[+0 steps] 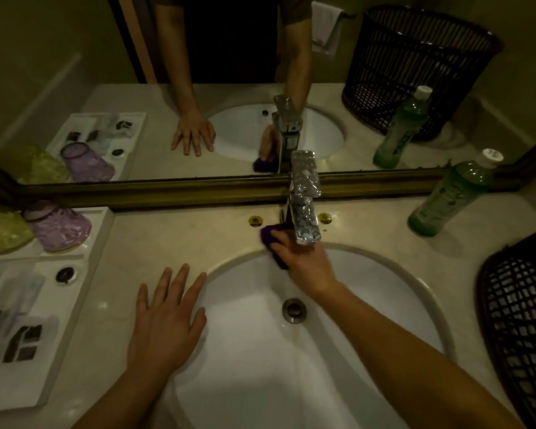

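A white oval sink (384,274) is set into a beige marble counter (174,239). At its far rim stands a chrome faucet (304,199). My right hand (307,264) holds a dark purple cloth (271,243) against the counter at the faucet's base, just left of it. My left hand (167,317) lies flat with fingers spread on the counter at the sink's left rim and holds nothing. The drain (294,309) sits in the middle of the basin.
A white tray (99,230) at the left carries an upturned purple cup (56,226), a green cup (3,232) and sachets. A green bottle (449,196) stands at the right, with a dark woven basket (520,320) nearer. A mirror (106,57) runs behind the counter.
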The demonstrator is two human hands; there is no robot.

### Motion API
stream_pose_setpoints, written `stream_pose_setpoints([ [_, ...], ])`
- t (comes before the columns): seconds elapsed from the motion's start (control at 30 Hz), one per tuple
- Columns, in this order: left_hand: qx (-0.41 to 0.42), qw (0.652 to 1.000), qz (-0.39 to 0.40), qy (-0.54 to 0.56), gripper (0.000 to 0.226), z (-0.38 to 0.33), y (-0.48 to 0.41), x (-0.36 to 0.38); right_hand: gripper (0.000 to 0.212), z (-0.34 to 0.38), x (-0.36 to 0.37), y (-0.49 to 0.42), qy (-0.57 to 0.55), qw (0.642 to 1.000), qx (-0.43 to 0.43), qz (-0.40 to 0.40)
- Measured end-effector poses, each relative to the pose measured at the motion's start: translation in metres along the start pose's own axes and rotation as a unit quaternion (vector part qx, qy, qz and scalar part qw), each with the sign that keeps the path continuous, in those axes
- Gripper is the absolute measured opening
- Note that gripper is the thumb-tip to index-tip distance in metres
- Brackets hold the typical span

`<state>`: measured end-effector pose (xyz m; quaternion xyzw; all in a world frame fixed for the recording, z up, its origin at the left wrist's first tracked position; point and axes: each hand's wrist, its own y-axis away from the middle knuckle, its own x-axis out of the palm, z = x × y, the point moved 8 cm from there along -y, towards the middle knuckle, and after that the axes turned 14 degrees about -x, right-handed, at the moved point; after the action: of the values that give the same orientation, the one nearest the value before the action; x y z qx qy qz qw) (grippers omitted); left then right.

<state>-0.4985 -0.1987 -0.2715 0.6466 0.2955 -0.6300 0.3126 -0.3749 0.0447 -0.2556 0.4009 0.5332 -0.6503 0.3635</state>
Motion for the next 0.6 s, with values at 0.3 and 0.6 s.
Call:
stream_pose_setpoints([
  [0.3,0.0,1.0,-0.007,0.002,0.065,-0.001,-0.001,0.002,0.062,-0.141,-0.062,0.049,0.056,0.968,0.232,0.074],
  [0.6,0.007,1.0,-0.004,0.006,0.064,0.002,-0.002,0.005,0.06,-0.129,-0.097,0.153,0.031,0.959,0.274,0.071],
])
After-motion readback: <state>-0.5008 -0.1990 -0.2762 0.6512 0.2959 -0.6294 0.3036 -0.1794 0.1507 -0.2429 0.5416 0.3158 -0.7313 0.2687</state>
